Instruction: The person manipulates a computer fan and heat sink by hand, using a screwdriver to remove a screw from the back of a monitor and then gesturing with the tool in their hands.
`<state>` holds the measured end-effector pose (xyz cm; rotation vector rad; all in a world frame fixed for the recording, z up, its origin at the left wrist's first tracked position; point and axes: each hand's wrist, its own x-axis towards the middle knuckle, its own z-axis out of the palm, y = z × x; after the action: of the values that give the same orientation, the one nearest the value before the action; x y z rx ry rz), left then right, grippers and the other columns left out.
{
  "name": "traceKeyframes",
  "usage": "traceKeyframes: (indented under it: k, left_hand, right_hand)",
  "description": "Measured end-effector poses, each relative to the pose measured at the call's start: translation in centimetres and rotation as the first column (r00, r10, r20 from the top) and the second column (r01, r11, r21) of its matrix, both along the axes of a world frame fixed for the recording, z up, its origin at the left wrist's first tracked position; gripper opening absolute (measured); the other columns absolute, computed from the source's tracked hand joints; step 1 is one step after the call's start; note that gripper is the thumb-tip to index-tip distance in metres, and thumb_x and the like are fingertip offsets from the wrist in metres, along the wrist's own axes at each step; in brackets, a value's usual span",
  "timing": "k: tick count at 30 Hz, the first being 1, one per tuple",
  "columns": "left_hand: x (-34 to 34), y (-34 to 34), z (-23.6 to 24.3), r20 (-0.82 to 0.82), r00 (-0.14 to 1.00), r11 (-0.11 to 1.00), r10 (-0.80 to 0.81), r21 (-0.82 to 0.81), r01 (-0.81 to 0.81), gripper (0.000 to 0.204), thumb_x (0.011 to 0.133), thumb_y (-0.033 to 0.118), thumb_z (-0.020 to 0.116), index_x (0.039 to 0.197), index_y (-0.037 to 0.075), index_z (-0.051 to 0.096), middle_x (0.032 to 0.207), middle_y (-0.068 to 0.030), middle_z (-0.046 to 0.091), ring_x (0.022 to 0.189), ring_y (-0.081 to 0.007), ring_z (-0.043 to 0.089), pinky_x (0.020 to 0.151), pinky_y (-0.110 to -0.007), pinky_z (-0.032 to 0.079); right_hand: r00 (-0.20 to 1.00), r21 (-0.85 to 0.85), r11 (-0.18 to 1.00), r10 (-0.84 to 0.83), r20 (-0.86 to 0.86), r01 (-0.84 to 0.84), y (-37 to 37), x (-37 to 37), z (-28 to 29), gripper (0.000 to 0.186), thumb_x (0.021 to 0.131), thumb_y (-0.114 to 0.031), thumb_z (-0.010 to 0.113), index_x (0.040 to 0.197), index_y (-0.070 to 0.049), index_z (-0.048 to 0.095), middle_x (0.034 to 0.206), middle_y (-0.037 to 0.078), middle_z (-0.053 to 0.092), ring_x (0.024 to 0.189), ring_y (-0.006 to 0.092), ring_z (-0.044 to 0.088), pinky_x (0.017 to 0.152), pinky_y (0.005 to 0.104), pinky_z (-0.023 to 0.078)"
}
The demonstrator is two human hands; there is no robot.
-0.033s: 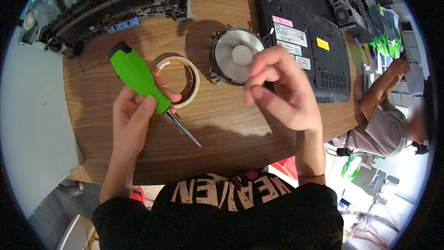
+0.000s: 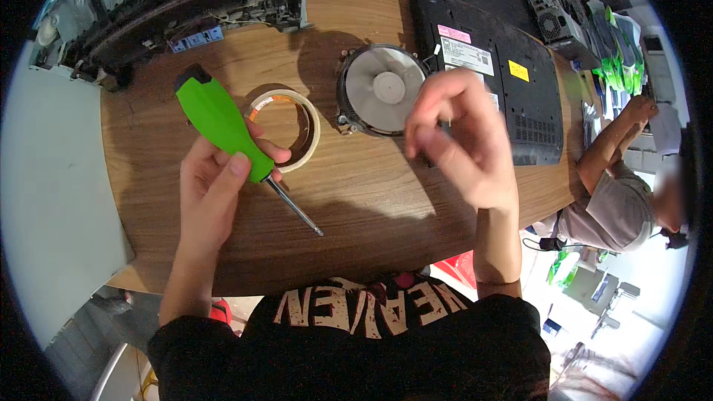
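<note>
My left hand [image 2: 212, 197] is closed around a screwdriver [image 2: 223, 122] with a bright green handle. The handle's dark end points up and left, and its metal shaft slants down to the right over the table. Just right of that hand, a roll of tape [image 2: 316, 130] lies flat on the wood. My right hand [image 2: 468, 141] is raised with its fingers curled toward the thumb, slightly blurred. Whether a small thing is pinched there, I cannot make out. Beyond its fingertips sits a round fan cooler [image 2: 379, 89], its blades a smooth grey blur.
A black laptop [image 2: 531, 96] lies underside up at the right, partly behind my right hand. A dark printer assembly [image 2: 215, 4] fills the back left of the wooden table [image 2: 334, 252]. A computer case [image 2: 553, 11] stands far right, near another person [image 2: 613, 200] at work.
My right hand has shifted slightly right, away from the fan cooler, and its fingers are a little more blurred. My left hand and the screwdriver have barely moved.
</note>
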<state>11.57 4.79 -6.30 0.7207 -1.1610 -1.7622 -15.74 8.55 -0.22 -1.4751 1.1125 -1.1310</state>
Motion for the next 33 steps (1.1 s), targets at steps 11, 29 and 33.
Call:
traceKeyframes:
  k: [11,29,33]
  left_hand:
    - [0.3,-0.1,-0.1,0.011,1.0,1.0,0.0,-0.03,0.0,0.035,0.093,0.018,0.055,0.117,-0.005,0.049,0.104,-0.0164,0.062,0.096,-0.026,0.064,0.076,-0.037,0.053]
    - [0.2,0.1,0.0,0.011,1.0,1.0,-0.012,-0.025,0.013,0.032,0.094,0.016,0.053,0.118,-0.005,0.049,0.104,-0.0169,0.062,0.098,-0.0262,0.064,0.079,-0.037,0.052]
    - [0.2,0.1,0.1,0.004,1.0,1.0,0.002,0.007,-0.002,0.033,0.093,0.016,0.054,0.118,-0.005,0.049,0.102,-0.0176,0.064,0.099,-0.0259,0.063,0.079,-0.036,0.052]
  right_hand:
    - [0.806,-0.374,0.919,-0.315,-0.501,0.126,-0.7,-0.5,-0.5,0.025,0.077,-0.013,0.071,0.096,-0.005,0.055,0.101,0.005,0.065,0.092,0.0238,0.054,0.083,0.0348,0.039]
    - [0.806,-0.379,0.919,-0.307,-0.505,0.112,-0.3,0.7,0.0,0.021,0.077,-0.016,0.071,0.09,-0.005,0.058,0.101,0.009,0.066,0.092,0.0263,0.055,0.085,0.0366,0.039]
    - [0.82,-0.1,0.965,0.15,-0.552,-0.244,0.2,0.8,0.1,0.024,0.079,-0.018,0.07,0.093,-0.004,0.055,0.111,0.016,0.062,0.097,0.0246,0.055,0.087,0.0361,0.04]
